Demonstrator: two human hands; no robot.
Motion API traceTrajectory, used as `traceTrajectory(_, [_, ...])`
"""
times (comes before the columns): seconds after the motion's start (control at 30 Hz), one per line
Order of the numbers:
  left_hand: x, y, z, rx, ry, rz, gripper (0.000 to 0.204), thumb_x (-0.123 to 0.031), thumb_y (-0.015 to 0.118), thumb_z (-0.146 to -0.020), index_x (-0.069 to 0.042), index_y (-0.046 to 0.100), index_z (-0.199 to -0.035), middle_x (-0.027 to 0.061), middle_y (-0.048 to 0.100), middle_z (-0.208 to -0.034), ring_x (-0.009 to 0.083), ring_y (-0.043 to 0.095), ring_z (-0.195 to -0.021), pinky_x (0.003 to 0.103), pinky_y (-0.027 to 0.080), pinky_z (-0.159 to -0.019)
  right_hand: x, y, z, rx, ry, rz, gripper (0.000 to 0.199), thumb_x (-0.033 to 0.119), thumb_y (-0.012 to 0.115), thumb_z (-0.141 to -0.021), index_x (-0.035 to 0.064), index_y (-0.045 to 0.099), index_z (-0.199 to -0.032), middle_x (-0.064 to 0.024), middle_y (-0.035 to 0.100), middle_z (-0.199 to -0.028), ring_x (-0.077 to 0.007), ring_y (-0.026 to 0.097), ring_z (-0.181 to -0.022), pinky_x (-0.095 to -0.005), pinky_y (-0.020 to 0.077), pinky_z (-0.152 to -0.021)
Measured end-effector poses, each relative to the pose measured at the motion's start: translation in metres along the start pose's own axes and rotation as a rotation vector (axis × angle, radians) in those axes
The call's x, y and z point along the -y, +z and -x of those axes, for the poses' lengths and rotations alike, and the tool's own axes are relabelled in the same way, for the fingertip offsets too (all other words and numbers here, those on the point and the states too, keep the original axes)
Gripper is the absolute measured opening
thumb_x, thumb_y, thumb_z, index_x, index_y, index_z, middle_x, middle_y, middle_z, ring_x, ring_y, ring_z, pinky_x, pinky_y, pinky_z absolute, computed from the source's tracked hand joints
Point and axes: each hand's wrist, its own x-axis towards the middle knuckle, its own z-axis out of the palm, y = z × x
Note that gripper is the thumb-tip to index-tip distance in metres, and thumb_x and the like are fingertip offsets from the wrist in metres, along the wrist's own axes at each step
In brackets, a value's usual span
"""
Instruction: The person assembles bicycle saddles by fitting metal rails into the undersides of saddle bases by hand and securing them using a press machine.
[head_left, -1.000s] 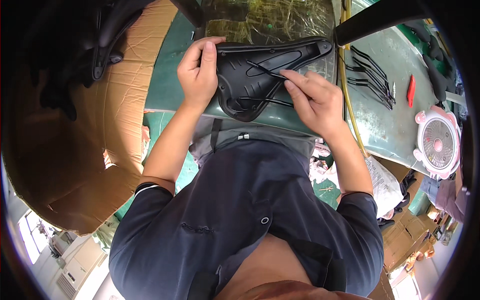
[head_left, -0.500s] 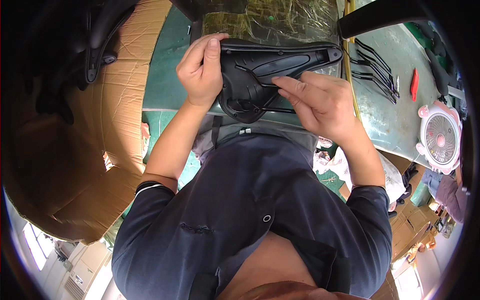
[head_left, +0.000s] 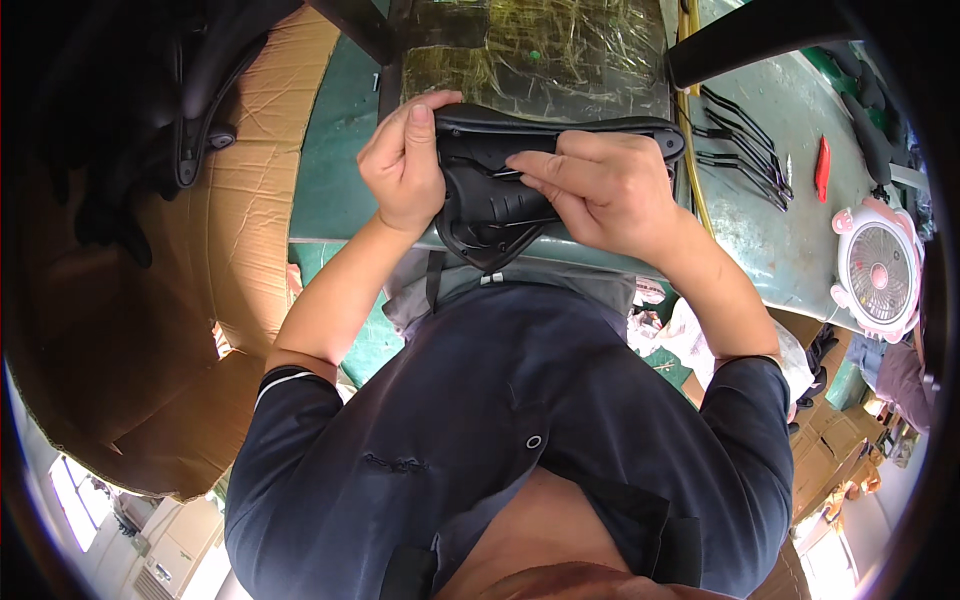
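A black bicycle saddle, underside facing me, is tilted over the near edge of the green worktable. My left hand grips its wide left end, with the thumb on the near side and the fingers behind. Across the underside lies a thin black bent saddle rail. My right hand pinches this rail between thumb and fingertips, over the saddle's middle. That hand covers much of the narrow nose and the rest of the rail.
Several black bent rails lie on the table at right, beside a red-handled tool. A pink-and-white fan stands farther right. A tape-covered board and black bar are beyond the saddle. At left is a large cardboard box.
The saddle has tipped and dropped slightly toward me. My right hand has moved left with the rail, farther over the underside. My left hand keeps its grip.
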Motion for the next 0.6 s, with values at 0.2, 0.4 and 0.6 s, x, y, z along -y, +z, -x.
traceTrajectory(0.2, [-0.003, 0.002, -0.005, 0.052, 0.051, -0.105, 0.028, -0.013, 0.062, -0.113, 0.006, 0.080, -0.106, 0.0154, 0.082, -0.104, 0.0239, 0.077, -0.096, 0.033, 0.057, -0.091, -0.013, 0.002, 0.003, 0.105, 0.045, -0.053, 0.017, 0.012, 0.081, -0.089, 0.0131, 0.085, -0.106, -0.0052, 0.069, -0.074, -0.0298, 0.069, -0.064, -0.0426, 0.0540, -0.055])
traceTrajectory(0.4, [-0.010, 0.003, -0.006, 0.057, 0.041, -0.132, 0.027, -0.013, 0.062, -0.113, 0.006, 0.080, -0.106, 0.0158, 0.081, -0.102, 0.0247, 0.077, -0.095, 0.034, 0.058, -0.088, -0.018, 0.003, -0.012, 0.122, -0.025, -0.012, 0.017, 0.014, 0.080, -0.091, 0.0125, 0.084, -0.107, -0.0062, 0.070, -0.076, -0.0305, 0.070, -0.066, -0.0424, 0.0547, -0.057])
traceTrajectory(0.6, [-0.021, -0.009, -0.021, 0.271, 0.372, -0.241, 0.031, -0.020, 0.079, -0.099, -0.001, 0.074, -0.123, 0.0180, 0.075, -0.117, 0.0352, 0.074, -0.103, 0.040, 0.059, -0.090, -0.021, -0.010, -0.011, 0.172, -0.029, 0.040, 0.020, 0.021, 0.083, -0.089, 0.0160, 0.083, -0.109, -0.0056, 0.072, -0.082, -0.0313, 0.073, -0.078, -0.0432, 0.0576, -0.065])
